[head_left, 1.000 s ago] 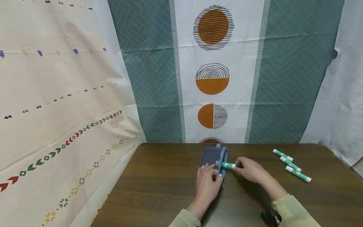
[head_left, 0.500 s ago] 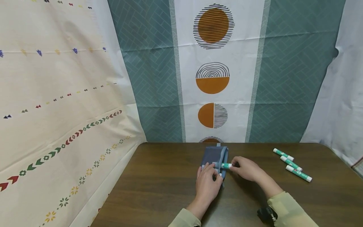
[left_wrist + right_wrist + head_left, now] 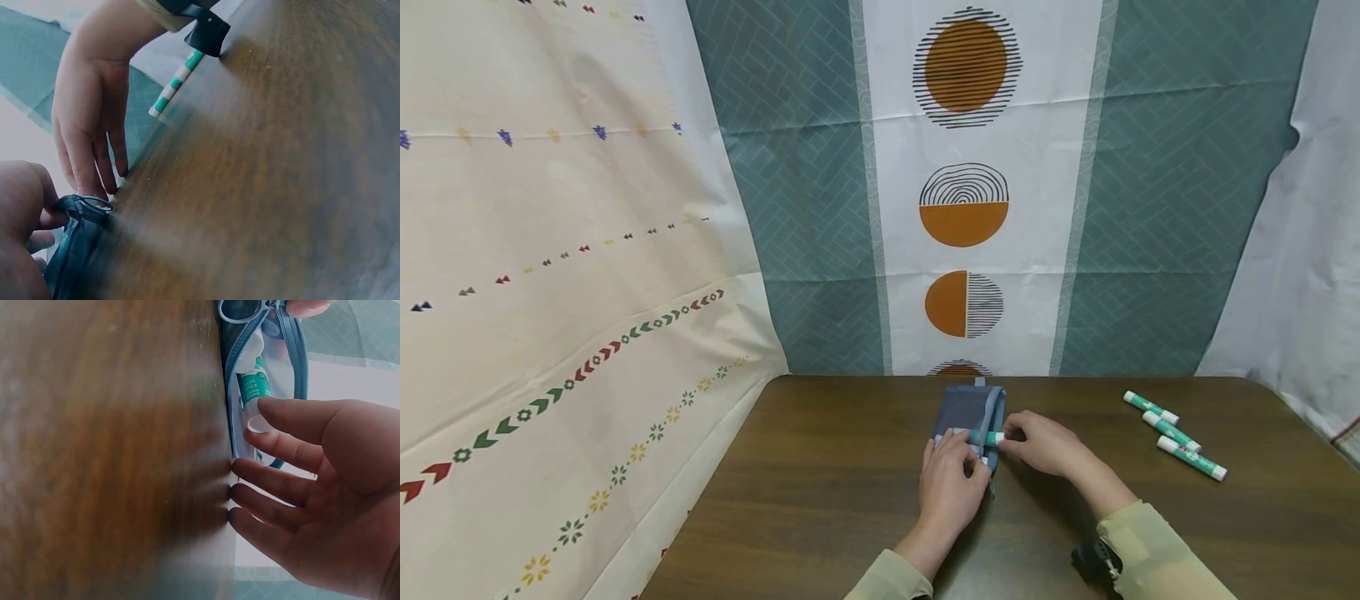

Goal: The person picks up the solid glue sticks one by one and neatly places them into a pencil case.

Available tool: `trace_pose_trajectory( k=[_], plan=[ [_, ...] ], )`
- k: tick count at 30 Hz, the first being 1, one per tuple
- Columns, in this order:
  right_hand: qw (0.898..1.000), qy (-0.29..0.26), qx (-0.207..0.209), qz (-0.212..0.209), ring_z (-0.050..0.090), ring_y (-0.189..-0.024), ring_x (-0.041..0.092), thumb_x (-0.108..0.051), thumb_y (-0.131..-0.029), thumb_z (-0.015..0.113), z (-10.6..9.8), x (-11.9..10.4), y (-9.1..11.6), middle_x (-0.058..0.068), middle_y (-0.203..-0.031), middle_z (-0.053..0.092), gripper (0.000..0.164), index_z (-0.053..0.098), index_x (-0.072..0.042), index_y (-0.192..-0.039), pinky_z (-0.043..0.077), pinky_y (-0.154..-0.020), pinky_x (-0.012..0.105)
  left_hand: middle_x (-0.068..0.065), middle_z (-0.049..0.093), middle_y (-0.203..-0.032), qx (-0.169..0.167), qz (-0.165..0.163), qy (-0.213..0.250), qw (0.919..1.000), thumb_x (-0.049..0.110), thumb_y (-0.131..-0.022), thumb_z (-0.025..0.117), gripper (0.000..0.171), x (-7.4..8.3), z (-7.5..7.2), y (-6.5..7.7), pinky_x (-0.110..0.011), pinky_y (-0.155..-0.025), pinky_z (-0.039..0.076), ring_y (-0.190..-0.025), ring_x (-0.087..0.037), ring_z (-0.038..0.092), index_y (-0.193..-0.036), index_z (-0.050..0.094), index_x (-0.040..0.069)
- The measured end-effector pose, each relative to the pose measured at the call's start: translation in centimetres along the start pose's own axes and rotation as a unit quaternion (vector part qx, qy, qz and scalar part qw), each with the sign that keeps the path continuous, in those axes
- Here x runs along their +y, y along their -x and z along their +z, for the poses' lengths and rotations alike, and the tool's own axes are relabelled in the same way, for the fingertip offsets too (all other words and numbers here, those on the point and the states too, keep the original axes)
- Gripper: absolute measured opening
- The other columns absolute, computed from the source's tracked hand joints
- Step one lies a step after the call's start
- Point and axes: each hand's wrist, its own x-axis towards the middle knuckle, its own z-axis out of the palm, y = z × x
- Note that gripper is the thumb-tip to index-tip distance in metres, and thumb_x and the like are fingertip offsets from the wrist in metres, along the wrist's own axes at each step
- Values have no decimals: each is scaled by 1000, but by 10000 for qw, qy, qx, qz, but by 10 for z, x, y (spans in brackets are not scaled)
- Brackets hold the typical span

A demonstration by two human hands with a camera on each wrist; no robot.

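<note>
Pinching with the right hand (image 3: 1047, 446) a glue stick (image 3: 255, 384), partly inside the unzipped pouch (image 3: 961, 407) — gripping that pouch with the left hand (image 3: 950, 486).

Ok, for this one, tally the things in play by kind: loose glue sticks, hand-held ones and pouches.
Loose glue sticks: 3
Glue stick in the right hand: 1
Pouch: 1
Total: 5
Anything else inside the pouch is too hidden to count.
</note>
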Motion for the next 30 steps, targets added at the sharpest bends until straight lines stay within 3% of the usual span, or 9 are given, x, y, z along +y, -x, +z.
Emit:
trace_pose_trajectory(
  k=[11, 20, 30],
  plan=[
    [9997, 232, 16, -112, 66, -104, 30, -32, -101, 80, 4, 1, -8, 12, -120, 71, 26, 78, -11, -115, 59, -91, 59, -6, 71, -146, 71, 65, 32, 9999, 14, -95, 73, 22, 1, -1, 0, -62, -129, 31, -149, -30, 57, -74, 66, 20],
    [9995, 317, -67, -23, 62, -111, 35, -33, -101, 79, 8, 0, -12, 15, -125, 67, 28, 79, -11, -119, 58, -89, 60, -7, 73, -143, 177, 221, -64, 9996, 15, -93, 71, 21, -1, 0, 0, -64, -127, 33, -147, -34, 58, -74, 64, 19],
    [9998, 17, -92, -181, 60, -122, 43, -31, -102, 78, 8, 3, -11, 23, -136, 64, 30, 77, -8, -121, 55, -100, 66, -6, 74, -141, 164, 233, -122, 9995, 14, -93, 71, 21, -1, 0, 0, -64, -127, 33, -147, -33, 59, -73, 64, 20]
  ],
)
